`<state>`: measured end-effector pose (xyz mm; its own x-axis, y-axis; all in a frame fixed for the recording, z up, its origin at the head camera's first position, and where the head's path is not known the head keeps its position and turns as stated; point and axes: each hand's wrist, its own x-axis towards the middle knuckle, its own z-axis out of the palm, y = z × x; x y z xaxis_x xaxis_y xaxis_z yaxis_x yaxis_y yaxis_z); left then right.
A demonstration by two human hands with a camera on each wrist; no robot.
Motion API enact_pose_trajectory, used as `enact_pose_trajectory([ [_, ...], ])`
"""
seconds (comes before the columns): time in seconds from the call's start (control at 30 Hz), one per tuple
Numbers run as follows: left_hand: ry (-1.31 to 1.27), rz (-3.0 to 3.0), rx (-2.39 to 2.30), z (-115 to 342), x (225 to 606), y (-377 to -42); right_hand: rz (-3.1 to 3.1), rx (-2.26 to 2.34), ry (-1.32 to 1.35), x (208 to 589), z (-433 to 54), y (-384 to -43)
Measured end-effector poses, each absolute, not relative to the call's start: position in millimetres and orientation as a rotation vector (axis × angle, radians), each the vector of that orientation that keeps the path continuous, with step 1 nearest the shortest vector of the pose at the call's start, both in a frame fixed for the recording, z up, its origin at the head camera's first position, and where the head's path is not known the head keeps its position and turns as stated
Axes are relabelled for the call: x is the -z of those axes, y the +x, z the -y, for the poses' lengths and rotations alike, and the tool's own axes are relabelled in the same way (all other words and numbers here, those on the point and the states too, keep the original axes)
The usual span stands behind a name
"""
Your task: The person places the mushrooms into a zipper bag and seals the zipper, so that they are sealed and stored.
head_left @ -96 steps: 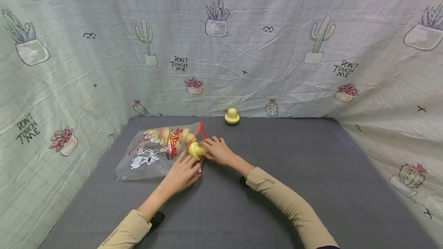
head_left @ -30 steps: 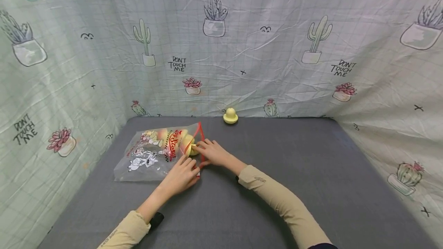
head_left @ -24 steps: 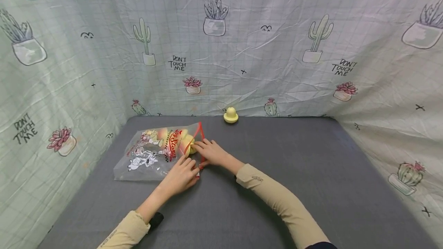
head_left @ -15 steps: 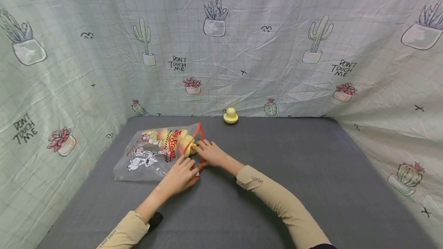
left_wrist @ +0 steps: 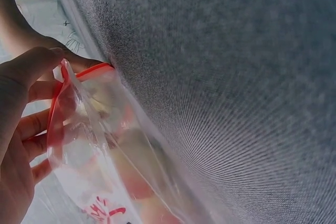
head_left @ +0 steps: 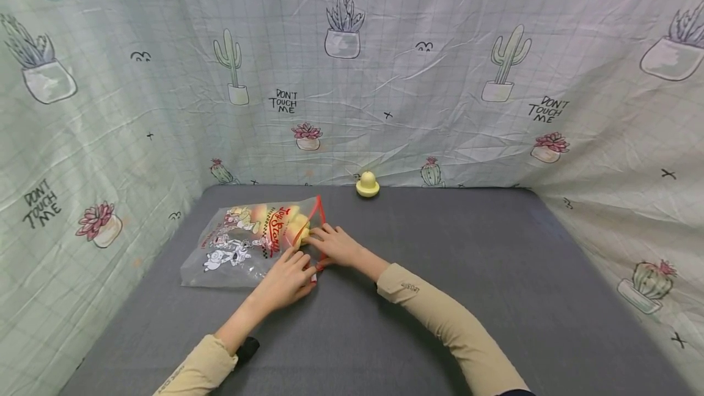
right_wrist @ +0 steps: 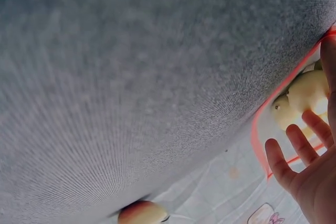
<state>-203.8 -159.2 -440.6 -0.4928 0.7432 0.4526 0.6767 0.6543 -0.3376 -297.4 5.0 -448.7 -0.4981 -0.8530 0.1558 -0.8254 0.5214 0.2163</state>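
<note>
A clear zip bag with a red-edged mouth and cartoon print lies on the left of the table, its mouth facing right. Several yellow and reddish rounded pieces, fruit-like in look, are inside it. At the mouth's near edge my left hand pinches the bag, thumb on one side and fingers on the other in the left wrist view. My right hand is at the opening with its fingers spread and extended toward the pale yellow pieces. Whether its fingertips touch them is hard to tell. Its thumb lies by the red edge.
A yellow dome-topped piece with a wide brim stands at the table's back edge, against the patterned cloth. The grey tabletop stretches to the right. Low in the right wrist view is a yellow-red rounded piece.
A yellow piece that my right hand held at the bag's mouth has moved left, into the bag. My right fingers have let go of it. My left hand has stayed at the edge.
</note>
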Motion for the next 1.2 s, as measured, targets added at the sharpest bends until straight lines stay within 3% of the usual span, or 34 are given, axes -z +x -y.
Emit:
enact_pose_trajectory([
  [1.2, -1.091, 2.34, -0.148, 160, 436, -199, 2.428, 0.378, 1.457, 448, 6, -305],
])
